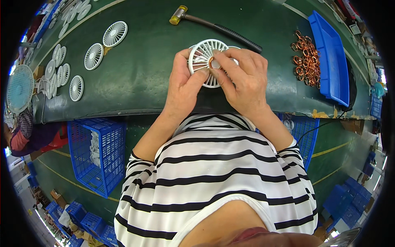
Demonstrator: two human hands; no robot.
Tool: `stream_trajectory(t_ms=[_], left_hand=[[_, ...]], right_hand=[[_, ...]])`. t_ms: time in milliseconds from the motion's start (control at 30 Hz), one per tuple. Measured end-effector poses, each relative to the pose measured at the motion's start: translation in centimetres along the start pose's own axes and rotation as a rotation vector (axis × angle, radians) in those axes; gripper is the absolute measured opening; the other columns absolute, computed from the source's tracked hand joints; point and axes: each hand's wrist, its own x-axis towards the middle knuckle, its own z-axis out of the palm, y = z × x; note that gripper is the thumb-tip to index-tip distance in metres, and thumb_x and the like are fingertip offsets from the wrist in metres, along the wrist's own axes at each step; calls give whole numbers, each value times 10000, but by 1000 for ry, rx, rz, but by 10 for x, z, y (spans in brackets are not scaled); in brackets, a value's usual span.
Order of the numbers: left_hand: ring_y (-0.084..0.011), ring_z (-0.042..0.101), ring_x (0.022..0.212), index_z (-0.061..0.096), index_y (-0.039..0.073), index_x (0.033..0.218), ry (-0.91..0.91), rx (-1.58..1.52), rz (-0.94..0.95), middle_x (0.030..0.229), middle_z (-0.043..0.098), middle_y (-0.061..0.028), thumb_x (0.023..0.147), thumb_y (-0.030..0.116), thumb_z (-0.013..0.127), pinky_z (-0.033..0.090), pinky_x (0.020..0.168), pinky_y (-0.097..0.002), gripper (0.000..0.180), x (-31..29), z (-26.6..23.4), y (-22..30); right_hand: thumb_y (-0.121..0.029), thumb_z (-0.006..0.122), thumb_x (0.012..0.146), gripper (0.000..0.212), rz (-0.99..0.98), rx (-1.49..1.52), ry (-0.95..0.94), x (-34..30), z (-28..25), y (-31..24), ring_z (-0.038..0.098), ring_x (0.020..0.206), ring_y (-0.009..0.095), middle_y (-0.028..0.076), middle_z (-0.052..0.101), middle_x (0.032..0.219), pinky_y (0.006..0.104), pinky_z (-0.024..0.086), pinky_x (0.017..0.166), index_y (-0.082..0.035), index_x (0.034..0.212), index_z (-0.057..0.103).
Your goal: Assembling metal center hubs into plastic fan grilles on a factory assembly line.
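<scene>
Left hand (pixel 184 81): grasping the white grille (pixel 203 52) by its left side, thumb laid across the face toward the hub; right hand (pixel 247 79): fingertips closed about a copper ring (pixel 210 62) at that hub. The ring lies left of the right palm, at its thumb and forefinger; the right hand is the nearer to it, though the left thumb's tip comes just beside. Governing relation: ring against hub, the two appearing roughly centred; the grille, a disc without long axis, presents its face upward, somewhat tilted; whether the ring is fully seated cannot be told, fingers covering it. A white rim shows behind the right fingers; its nature is unclear. Beyond the hands, a hammer (pixel 224 31) lies slantwise, handle end toward the right hand; farther right, a heap of rings (pixel 306 59) beside a blue tray (pixel 344 84); well left on the bench (pixel 144 61), loose grilles (pixel 94 56).
</scene>
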Motion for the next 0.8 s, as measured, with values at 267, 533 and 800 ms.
stream_trajectory(t_ms=[267,533,800], left_hand=[[-110,597,961,461,-21,1271,-157,-81,-205,1078,605,-67,907,144,643,501,850,-254,438,-4,-6,7],[-117,610,964,456,-14,1268,-169,116,-3,1082,633,-77,908,113,639,499,845,-258,422,-9,4,-1],[-142,634,941,456,-29,1274,-161,384,136,1055,662,-98,897,168,661,497,827,-269,472,-14,1,-11]], right_hand=[[-184,727,768,282,-169,336,-203,-5,-9,23,561,1069,248,3,638,1200,374,403,902,-147,1046,708],[-133,667,851,402,215,742,-170,-16,-9,20,571,1080,275,138,569,1291,355,444,945,-58,1238,585],[-84,639,882,420,565,1036,-296,-21,-13,17,595,946,102,61,621,1079,247,505,812,-17,1278,520]])
